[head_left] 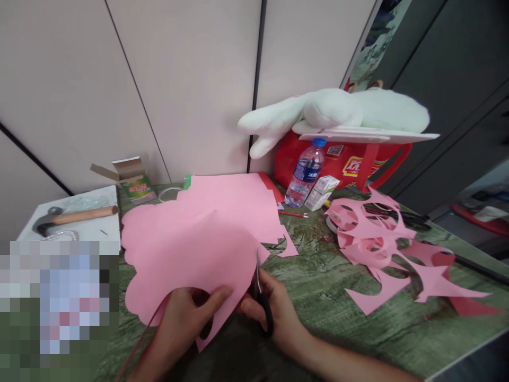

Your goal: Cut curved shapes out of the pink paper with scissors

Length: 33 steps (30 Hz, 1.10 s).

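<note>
A large sheet of pink paper (178,249) with a scalloped left edge is held over the table. My left hand (191,310) pinches its near edge, thumb on top, with the other fingers hidden beneath. Black-handled scissors (266,313) are gripped in my right hand (280,300), their blades pointing away from me at the sheet's right edge. A narrow pointed strip hangs from the sheet between my hands. Behind it lie more pink sheets (238,193), over a bit of green and red paper. How far apart the blades are, I cannot tell.
Cut pink scraps (382,249) heap on the right of the green table (318,329). Behind stand a water bottle (304,175), a small carton (322,192) and a red bag (338,159) under a white plush toy (338,111). A hammer (79,215) lies on a white box at left.
</note>
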Each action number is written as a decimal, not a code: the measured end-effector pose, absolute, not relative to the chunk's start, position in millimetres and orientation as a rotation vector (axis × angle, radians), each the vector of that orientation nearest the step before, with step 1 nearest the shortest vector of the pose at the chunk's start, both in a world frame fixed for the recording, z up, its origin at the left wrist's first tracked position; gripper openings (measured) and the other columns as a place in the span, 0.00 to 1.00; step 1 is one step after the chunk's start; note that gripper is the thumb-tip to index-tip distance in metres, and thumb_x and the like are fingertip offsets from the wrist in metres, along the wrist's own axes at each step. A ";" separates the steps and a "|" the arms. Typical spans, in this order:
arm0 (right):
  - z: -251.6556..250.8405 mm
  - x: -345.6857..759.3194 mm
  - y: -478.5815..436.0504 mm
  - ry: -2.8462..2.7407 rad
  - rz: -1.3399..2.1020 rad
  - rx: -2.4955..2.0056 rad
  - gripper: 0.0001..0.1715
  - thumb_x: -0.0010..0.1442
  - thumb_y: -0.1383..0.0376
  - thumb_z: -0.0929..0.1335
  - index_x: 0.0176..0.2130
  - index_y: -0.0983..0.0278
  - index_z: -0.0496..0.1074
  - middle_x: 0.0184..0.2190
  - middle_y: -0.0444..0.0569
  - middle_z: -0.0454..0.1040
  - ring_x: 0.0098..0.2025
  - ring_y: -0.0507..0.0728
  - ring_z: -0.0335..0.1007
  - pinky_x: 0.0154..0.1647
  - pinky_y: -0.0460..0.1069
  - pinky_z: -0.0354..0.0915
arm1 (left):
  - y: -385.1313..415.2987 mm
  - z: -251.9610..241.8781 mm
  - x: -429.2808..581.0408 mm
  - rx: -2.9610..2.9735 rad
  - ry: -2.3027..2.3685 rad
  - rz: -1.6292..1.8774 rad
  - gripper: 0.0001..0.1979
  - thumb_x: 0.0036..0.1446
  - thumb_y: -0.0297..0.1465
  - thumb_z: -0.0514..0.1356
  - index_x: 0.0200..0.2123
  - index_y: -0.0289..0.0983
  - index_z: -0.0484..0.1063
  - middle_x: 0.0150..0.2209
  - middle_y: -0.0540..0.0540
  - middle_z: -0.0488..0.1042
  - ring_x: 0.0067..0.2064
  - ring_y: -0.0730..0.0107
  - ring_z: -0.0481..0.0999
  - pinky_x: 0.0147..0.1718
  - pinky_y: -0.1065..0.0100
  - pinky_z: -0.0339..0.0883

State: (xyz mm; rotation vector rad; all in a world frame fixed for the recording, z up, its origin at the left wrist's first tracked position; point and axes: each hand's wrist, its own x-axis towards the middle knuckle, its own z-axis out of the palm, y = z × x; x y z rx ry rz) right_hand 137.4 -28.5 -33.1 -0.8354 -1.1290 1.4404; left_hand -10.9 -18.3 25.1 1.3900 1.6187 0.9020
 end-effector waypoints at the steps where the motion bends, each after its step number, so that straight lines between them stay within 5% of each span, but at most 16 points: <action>1: -32.8 137.4 -28.4 -1.134 1.439 -0.828 0.24 0.47 0.51 0.73 0.34 0.64 0.65 0.23 0.40 0.62 0.24 0.49 0.51 0.24 0.44 0.51 | -16.7 22.2 -12.4 1.410 1.609 0.896 0.20 0.41 0.43 0.61 0.09 0.39 0.60 0.11 0.55 0.58 0.17 0.77 0.54 0.14 0.72 0.47; 4: -31.0 136.8 -28.0 -1.149 1.441 -0.820 0.23 0.48 0.51 0.73 0.33 0.63 0.64 0.23 0.40 0.63 0.23 0.49 0.52 0.24 0.44 0.51 | -12.0 10.0 -18.9 1.472 1.616 0.891 0.24 0.41 0.46 0.61 0.08 0.40 0.55 0.10 0.57 0.52 0.15 0.79 0.51 0.13 0.72 0.43; 12: -32.2 136.4 -27.0 -1.176 1.436 -0.852 0.22 0.50 0.50 0.71 0.32 0.62 0.62 0.20 0.39 0.62 0.20 0.48 0.53 0.21 0.44 0.49 | -12.2 0.8 -21.8 1.433 1.683 0.976 0.19 0.44 0.48 0.62 0.20 0.40 0.62 0.13 0.52 0.70 0.14 0.73 0.65 0.13 0.71 0.52; 21: -28.3 139.3 -21.1 -1.093 1.402 -0.771 0.24 0.49 0.56 0.74 0.40 0.62 0.63 0.28 0.41 0.64 0.29 0.51 0.58 0.30 0.45 0.58 | -17.4 19.3 -11.4 1.449 1.522 0.849 0.17 0.52 0.40 0.60 0.17 0.40 0.61 0.10 0.54 0.69 0.11 0.78 0.59 0.13 0.71 0.47; 33: -30.4 139.5 -21.9 -1.082 1.431 -0.799 0.21 0.49 0.57 0.74 0.35 0.63 0.62 0.24 0.38 0.61 0.25 0.48 0.53 0.26 0.43 0.53 | -10.3 -3.8 -20.2 1.531 1.582 0.882 0.18 0.50 0.45 0.60 0.18 0.40 0.62 0.10 0.53 0.70 0.12 0.76 0.61 0.12 0.70 0.48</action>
